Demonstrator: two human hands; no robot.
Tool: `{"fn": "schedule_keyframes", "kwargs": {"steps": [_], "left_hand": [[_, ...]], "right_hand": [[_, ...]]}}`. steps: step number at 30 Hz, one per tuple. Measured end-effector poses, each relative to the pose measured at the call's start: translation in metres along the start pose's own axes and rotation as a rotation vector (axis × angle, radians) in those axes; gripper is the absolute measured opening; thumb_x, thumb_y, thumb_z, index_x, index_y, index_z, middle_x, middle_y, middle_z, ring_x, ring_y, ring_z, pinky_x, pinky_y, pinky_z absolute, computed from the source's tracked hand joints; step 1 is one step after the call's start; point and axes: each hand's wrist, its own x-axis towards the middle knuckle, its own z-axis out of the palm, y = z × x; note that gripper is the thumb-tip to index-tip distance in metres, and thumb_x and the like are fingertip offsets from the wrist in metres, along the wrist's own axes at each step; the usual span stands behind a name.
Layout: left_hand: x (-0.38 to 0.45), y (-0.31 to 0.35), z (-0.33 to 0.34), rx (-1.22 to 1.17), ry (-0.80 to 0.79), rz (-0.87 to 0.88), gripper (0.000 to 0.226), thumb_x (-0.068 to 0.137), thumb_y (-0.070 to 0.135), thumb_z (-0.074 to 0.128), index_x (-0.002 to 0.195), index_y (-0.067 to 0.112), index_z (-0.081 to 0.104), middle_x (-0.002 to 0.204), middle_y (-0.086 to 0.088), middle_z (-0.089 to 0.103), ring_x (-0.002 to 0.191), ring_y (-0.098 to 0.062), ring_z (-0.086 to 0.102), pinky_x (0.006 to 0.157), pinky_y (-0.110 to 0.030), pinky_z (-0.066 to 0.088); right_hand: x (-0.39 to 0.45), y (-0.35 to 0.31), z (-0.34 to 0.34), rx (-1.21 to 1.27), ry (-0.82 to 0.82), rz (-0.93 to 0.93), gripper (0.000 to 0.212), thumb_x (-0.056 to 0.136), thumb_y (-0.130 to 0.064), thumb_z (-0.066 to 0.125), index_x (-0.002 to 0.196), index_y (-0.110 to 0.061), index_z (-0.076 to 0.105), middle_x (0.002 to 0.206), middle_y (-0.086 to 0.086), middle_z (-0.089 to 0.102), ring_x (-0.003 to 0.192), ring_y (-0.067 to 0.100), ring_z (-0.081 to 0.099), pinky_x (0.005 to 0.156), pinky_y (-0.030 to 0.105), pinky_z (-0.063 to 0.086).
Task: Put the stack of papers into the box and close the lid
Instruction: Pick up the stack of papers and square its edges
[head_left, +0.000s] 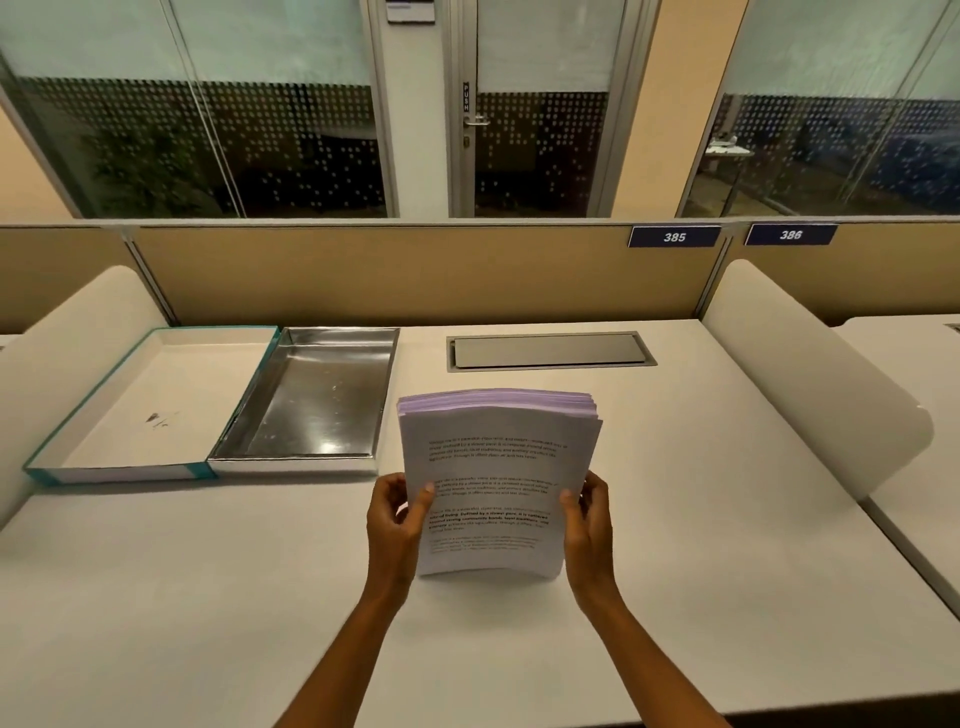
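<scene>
White papers (493, 467) stand near-upright on the bench (675, 519), bottom edge down at centre, long axis vertical, printed face toward the camera, top bowing away. Box (311, 395) lies open at far left, silver tray and teal-edged lid (145, 400) both holding nothing. Left hand (396, 519) and right hand (587, 519) each grip a side edge, thumbs on front.

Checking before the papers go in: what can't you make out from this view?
- Head view: text on the stack of papers is too blurred to read.
- Its lower edge: touching the desk or not, unclear.
- Both fingers behind the stack: left hand, right hand.
</scene>
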Motion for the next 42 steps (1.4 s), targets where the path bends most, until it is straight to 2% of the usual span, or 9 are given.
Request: {"fn": "schedule_keyframes", "kwargs": {"steps": [5, 11, 14, 18, 23, 29, 36, 39, 42], "left_hand": [[0.012, 0.048, 0.016, -0.059, 0.063, 0.103, 0.056, 0.080, 0.056, 0.054, 0.096, 0.003, 0.053, 0.081, -0.005, 0.064, 0.067, -0.005, 0.065, 0.057, -0.017, 0.053], [0.029, 0.088, 0.034, -0.073, 0.186, -0.029, 0.083, 0.076, 0.076, 0.040, 0.099, -0.003, 0.055, 0.091, -0.027, 0.064, 0.078, -0.028, 0.061, 0.063, -0.032, 0.048], [0.032, 0.090, 0.036, -0.032, 0.200, -0.095, 0.060, 0.087, 0.063, 0.047, 0.091, 0.004, 0.056, 0.085, -0.019, 0.064, 0.077, -0.025, 0.060, 0.063, -0.032, 0.047], [0.031, 0.087, 0.035, 0.031, 0.196, -0.096, 0.032, 0.095, 0.042, 0.047, 0.084, 0.013, 0.055, 0.077, -0.011, 0.062, 0.076, -0.023, 0.059, 0.060, -0.029, 0.046], [0.030, 0.088, 0.037, 0.033, 0.212, -0.084, 0.041, 0.096, 0.048, 0.044, 0.076, 0.014, 0.054, 0.073, -0.009, 0.061, 0.069, -0.019, 0.058, 0.058, -0.026, 0.044], [0.026, 0.086, 0.038, 0.046, 0.224, -0.076, 0.039, 0.095, 0.049, 0.046, 0.080, 0.016, 0.059, 0.080, -0.011, 0.066, 0.074, -0.021, 0.062, 0.058, -0.026, 0.047], [0.006, 0.068, 0.015, -0.076, 0.010, 0.092, 0.057, 0.069, 0.083, 0.046, 0.089, 0.034, 0.066, 0.076, 0.007, 0.069, 0.070, -0.005, 0.066, 0.056, -0.018, 0.054], [-0.005, 0.036, -0.005, -0.004, -0.080, 0.113, 0.043, 0.072, 0.065, 0.068, 0.102, 0.034, 0.066, 0.097, 0.007, 0.074, 0.092, -0.011, 0.071, 0.070, -0.021, 0.059], [-0.011, 0.004, -0.020, 0.132, -0.105, 0.089, 0.037, 0.078, 0.034, 0.076, 0.111, 0.029, 0.063, 0.108, 0.006, 0.072, 0.103, -0.018, 0.068, 0.087, -0.030, 0.060]], "right_hand": [[0.017, -0.030, 0.008, 0.047, 0.059, -0.061, 0.043, 0.082, -0.063, 0.039, 0.110, -0.031, 0.046, 0.093, -0.015, 0.065, 0.082, 0.006, 0.068, 0.059, 0.018, 0.055], [0.038, -0.073, 0.021, 0.069, 0.187, 0.028, 0.054, 0.079, -0.070, 0.034, 0.106, -0.024, 0.042, 0.088, 0.002, 0.062, 0.073, 0.013, 0.065, 0.049, 0.014, 0.048], [0.046, -0.085, 0.020, 0.087, 0.221, 0.103, 0.056, 0.076, -0.073, 0.042, 0.103, -0.024, 0.042, 0.088, 0.004, 0.061, 0.074, 0.015, 0.062, 0.053, 0.019, 0.047], [0.048, -0.083, 0.019, 0.035, 0.222, 0.107, 0.037, 0.091, -0.053, 0.052, 0.112, -0.024, 0.046, 0.097, 0.008, 0.063, 0.075, 0.015, 0.062, 0.052, 0.019, 0.046], [0.042, -0.087, 0.020, -0.001, 0.216, 0.051, 0.053, 0.079, -0.066, 0.039, 0.104, -0.022, 0.056, 0.095, 0.008, 0.066, 0.078, 0.017, 0.065, 0.054, 0.019, 0.048], [0.039, -0.084, 0.022, -0.023, 0.214, 0.055, 0.039, 0.080, -0.068, 0.041, 0.086, -0.032, 0.055, 0.086, 0.001, 0.066, 0.072, 0.013, 0.064, 0.051, 0.017, 0.046], [0.031, -0.075, 0.009, 0.073, 0.035, 0.012, 0.078, 0.070, -0.085, 0.035, 0.108, -0.022, 0.057, 0.092, 0.004, 0.067, 0.079, 0.014, 0.065, 0.062, 0.024, 0.053], [0.027, -0.055, -0.009, 0.100, -0.120, -0.013, 0.061, 0.075, -0.071, 0.052, 0.117, -0.027, 0.052, 0.092, -0.014, 0.069, 0.082, 0.002, 0.067, 0.062, 0.016, 0.054], [0.023, -0.022, -0.026, 0.011, -0.222, 0.003, 0.039, 0.085, -0.036, 0.063, 0.121, -0.029, 0.051, 0.108, -0.013, 0.068, 0.098, 0.009, 0.067, 0.072, 0.022, 0.058]]}}
